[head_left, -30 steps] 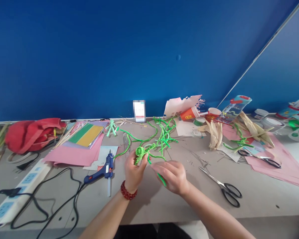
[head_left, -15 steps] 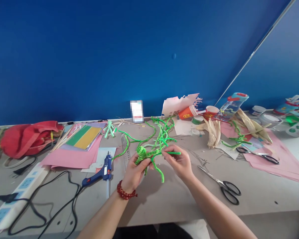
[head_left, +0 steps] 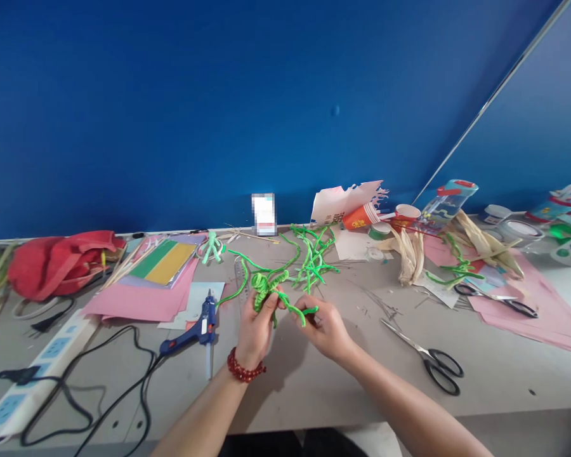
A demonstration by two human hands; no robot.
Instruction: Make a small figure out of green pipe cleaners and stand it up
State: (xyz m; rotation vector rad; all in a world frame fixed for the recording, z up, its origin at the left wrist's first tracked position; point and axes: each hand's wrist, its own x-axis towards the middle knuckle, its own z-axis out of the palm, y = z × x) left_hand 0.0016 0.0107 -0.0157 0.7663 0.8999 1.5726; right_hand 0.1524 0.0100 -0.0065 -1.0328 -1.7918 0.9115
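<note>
My left hand [head_left: 257, 333] grips a coiled green pipe cleaner figure [head_left: 265, 291] at the middle of the table. My right hand [head_left: 327, 330] pinches a fuzzy green pipe cleaner arm [head_left: 299, 311] that runs out from that coil, with the fingertips of both hands close together. A tangle of loose green pipe cleaners [head_left: 315, 261] lies just behind my hands and trails into the coil. A red bead bracelet [head_left: 243, 369] circles my left wrist. Left of my left hand rests a blue hot glue gun [head_left: 203, 327].
A clear ruler [head_left: 240, 279] lies behind the glue gun. Black-handled scissors [head_left: 438, 371] lie to the right, near a white power strip [head_left: 38, 371] on the left with black cables. Pink paper [head_left: 140, 301], corn husks [head_left: 409, 257], paper cups [head_left: 361, 217] and a red cloth [head_left: 59, 265] crowd the table; a blue wall stands behind.
The green coil has shifted down and left in my left hand. My right hand has moved from the straight pipe cleaner end to lower on the bent arm, drawing it around the coil.
</note>
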